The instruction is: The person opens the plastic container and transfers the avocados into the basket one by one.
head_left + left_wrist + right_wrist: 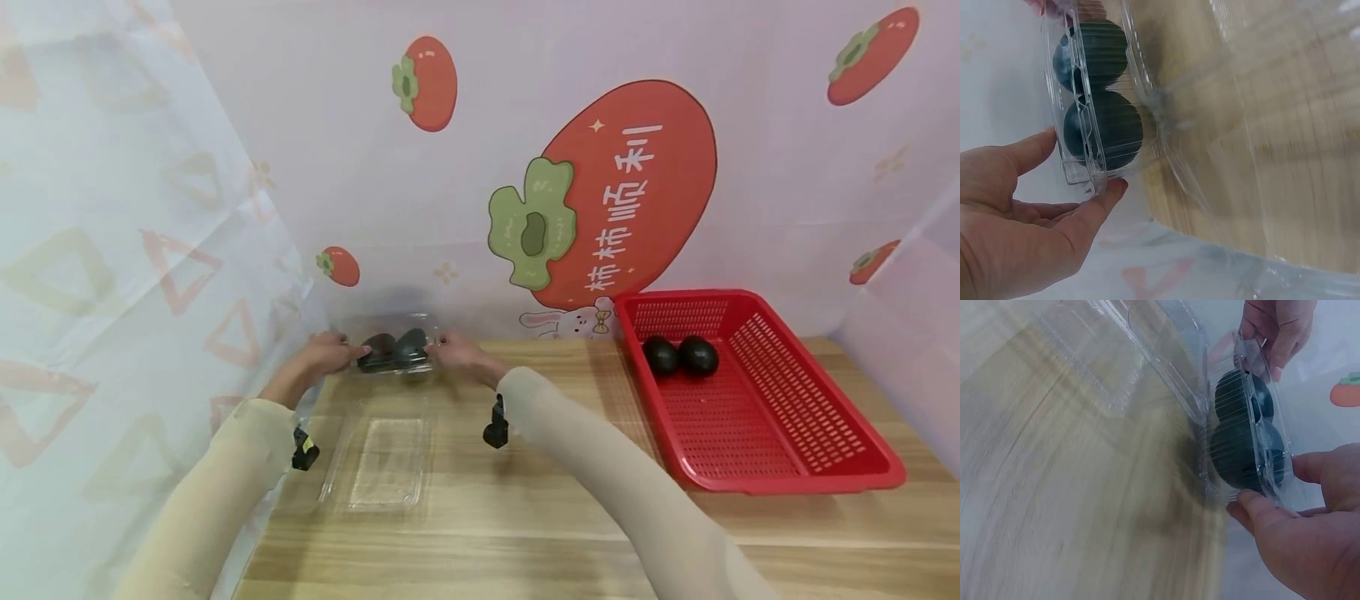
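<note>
A clear plastic clamshell box with two dark green, nearly black avocados inside is held near the back wall. My left hand grips its left end, thumb at the lid side and fingers beneath, as the left wrist view shows. At the opposite end, my right hand pinches the box between thumb and fingers. Closer to me, another clear plastic box lies on the wooden table.
On the right stands a red plastic basket with two dark avocados at its far left corner. Printed fabric walls border the table at the back, left and right.
</note>
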Demonstrator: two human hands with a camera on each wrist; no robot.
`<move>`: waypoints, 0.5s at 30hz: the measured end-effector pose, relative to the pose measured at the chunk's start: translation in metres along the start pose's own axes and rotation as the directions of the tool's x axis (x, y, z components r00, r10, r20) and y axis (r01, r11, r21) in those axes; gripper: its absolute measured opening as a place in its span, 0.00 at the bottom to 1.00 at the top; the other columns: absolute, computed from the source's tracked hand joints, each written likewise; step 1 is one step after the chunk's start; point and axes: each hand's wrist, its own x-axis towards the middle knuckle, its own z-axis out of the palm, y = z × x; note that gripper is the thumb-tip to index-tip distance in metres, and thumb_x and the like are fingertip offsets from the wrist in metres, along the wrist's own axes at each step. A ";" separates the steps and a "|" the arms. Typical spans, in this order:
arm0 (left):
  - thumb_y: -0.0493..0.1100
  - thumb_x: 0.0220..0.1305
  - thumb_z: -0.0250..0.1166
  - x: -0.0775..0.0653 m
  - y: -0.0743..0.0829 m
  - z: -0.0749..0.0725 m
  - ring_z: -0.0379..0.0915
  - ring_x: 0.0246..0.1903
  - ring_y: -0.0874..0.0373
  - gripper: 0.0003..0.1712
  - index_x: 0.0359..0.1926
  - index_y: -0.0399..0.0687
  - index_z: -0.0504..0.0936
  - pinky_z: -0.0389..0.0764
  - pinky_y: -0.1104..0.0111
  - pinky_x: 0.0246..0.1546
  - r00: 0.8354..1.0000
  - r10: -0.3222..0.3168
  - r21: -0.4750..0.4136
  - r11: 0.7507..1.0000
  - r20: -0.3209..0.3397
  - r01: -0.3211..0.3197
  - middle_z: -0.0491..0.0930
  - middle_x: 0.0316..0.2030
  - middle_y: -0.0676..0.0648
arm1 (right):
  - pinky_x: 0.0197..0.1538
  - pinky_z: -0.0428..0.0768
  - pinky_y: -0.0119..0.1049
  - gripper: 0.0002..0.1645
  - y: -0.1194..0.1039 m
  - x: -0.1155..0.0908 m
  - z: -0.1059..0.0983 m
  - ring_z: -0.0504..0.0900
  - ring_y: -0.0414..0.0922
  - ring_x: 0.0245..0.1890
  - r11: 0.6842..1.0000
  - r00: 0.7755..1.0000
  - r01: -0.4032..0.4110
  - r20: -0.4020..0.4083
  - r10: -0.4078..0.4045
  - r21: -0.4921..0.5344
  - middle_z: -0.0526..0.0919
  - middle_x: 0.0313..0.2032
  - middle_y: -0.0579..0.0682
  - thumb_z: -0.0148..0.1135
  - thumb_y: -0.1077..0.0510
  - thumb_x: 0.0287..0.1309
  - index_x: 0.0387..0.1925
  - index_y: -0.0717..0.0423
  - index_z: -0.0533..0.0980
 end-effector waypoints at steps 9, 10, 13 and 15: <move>0.45 0.81 0.60 -0.007 0.029 0.018 0.72 0.40 0.44 0.22 0.53 0.24 0.71 0.73 0.53 0.49 0.998 0.062 -0.093 0.994 0.023 -0.060 0.75 0.42 0.31 | 0.35 0.68 0.44 0.21 0.000 -0.020 -0.031 0.67 0.42 0.23 0.998 0.999 -0.008 0.040 0.010 -0.059 0.73 0.22 0.45 0.52 0.59 0.81 0.32 0.69 0.79; 0.44 0.80 0.60 -0.007 0.031 0.020 0.68 0.35 0.49 0.20 0.53 0.26 0.71 0.73 0.56 0.41 0.998 0.065 -0.107 0.992 0.023 -0.062 0.73 0.37 0.38 | 0.34 0.67 0.44 0.22 -0.001 -0.023 -0.034 0.65 0.42 0.22 0.998 0.999 -0.010 0.040 0.013 -0.066 0.72 0.20 0.44 0.52 0.59 0.81 0.27 0.66 0.77; 0.44 0.79 0.62 -0.008 0.037 0.027 0.62 0.29 0.55 0.15 0.43 0.35 0.70 0.69 0.62 0.34 0.998 0.063 -0.114 0.992 0.014 -0.061 0.65 0.27 0.49 | 0.32 0.64 0.43 0.27 -0.004 -0.031 -0.040 0.59 0.40 0.19 0.997 0.999 -0.016 0.041 0.019 -0.080 0.63 0.17 0.42 0.52 0.60 0.80 0.18 0.56 0.67; 0.44 0.78 0.63 -0.009 0.041 0.031 0.61 0.28 0.56 0.15 0.40 0.37 0.70 0.67 0.62 0.34 0.997 0.070 -0.106 0.992 0.010 -0.069 0.64 0.26 0.51 | 0.30 0.63 0.40 0.29 -0.005 -0.037 -0.044 0.58 0.39 0.18 0.995 0.999 -0.021 0.031 0.025 -0.101 0.61 0.17 0.41 0.52 0.60 0.80 0.16 0.51 0.64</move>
